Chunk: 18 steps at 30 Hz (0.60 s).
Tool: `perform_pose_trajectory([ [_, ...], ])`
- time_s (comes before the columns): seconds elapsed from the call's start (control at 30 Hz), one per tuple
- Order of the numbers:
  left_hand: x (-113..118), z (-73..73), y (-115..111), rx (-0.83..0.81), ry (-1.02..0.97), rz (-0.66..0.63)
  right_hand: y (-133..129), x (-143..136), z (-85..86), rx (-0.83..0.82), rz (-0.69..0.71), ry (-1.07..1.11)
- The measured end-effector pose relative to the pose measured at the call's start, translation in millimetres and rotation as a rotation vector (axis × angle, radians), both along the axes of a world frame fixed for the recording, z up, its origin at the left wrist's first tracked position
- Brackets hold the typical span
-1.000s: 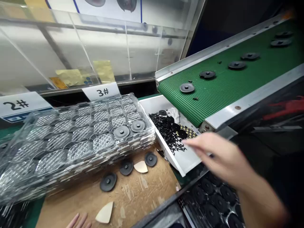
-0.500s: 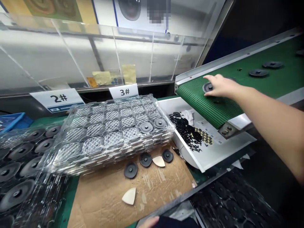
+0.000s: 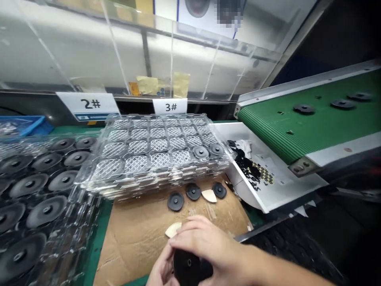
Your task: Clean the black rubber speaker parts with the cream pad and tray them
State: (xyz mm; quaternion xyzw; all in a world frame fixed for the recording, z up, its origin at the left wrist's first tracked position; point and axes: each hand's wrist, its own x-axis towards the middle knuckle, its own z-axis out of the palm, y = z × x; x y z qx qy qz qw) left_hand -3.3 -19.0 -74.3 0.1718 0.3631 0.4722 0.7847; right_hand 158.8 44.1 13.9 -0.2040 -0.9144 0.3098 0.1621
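At the bottom middle of the head view, both my hands are around a black rounded disc (image 3: 187,267) with a small raised ring in its centre. My right hand (image 3: 208,246) curls over its top and right side. My left hand (image 3: 162,268) grips its left edge, partly cut off by the frame. Just beyond my fingers lies a cream wedge-shaped piece (image 3: 173,229), partly covered. Further off on the brown cardboard (image 3: 133,238) are a dark grey disc (image 3: 175,201), two more like it and a second cream wedge (image 3: 209,196).
Behind the cardboard, a stack of clear plastic trays (image 3: 143,163) holds two discs in its top tray's front right pockets. Filled trays (image 3: 47,182) stand left. A white bin (image 3: 279,198) with small black parts sits below a green conveyor belt (image 3: 321,127) carrying several discs.
My right hand has come from the conveyor down to the bottom middle with a disc. My left hand has risen into view and joined it. The view has shifted.
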Motion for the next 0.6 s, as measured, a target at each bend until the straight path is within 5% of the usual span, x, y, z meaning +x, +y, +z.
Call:
perform_pose_trajectory([
  [0.13,-17.7,-11.9,-15.6,-0.077,-0.182,0.071,-15.6,-15.6,-40.3,-0.116,-0.126,0.114],
  [0.33,-42.1,-10.3,-24.9,-0.119,-0.324,0.351,-2.9,-28.0,-91.8,-0.292,-0.662,-0.15],
  [0.47,-49.4,3.2,-21.8,-0.093,-0.293,0.45,-4.4,-38.6,-129.8,-0.273,-0.585,-0.161],
  [0.6,-47.0,13.6,-18.6,-0.085,-0.244,0.486,-8.2,-40.6,-135.9,-0.277,-0.451,-0.102],
])
